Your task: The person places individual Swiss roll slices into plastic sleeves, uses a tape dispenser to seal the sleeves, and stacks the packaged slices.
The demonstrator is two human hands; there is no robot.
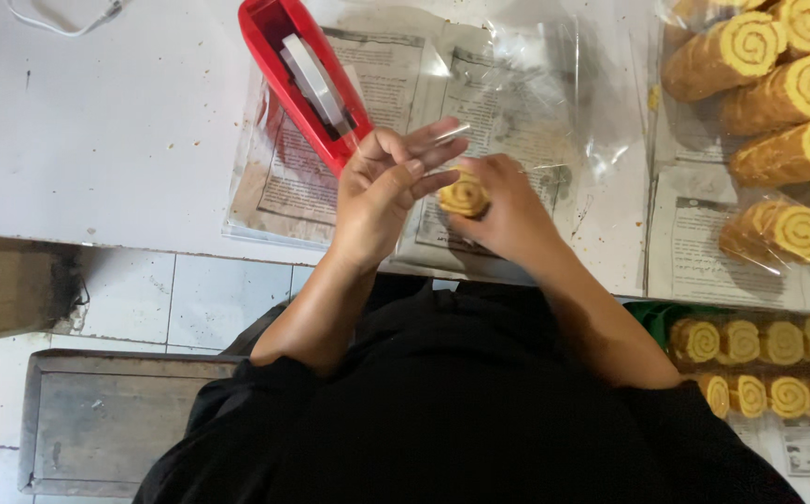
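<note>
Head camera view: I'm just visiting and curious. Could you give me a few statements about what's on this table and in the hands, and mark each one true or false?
1. The right hand holds a spiral-patterned roll. True.
2. The tape dispenser on the table is blue. False: it is red with a grey part inside.
3. More spiral rolls are piled at the upper right. True.
4. The left hand rests flat on the white table. False: it is raised, fingers against the roll.
5. Newspaper sheets lie under clear plastic. True.
</note>
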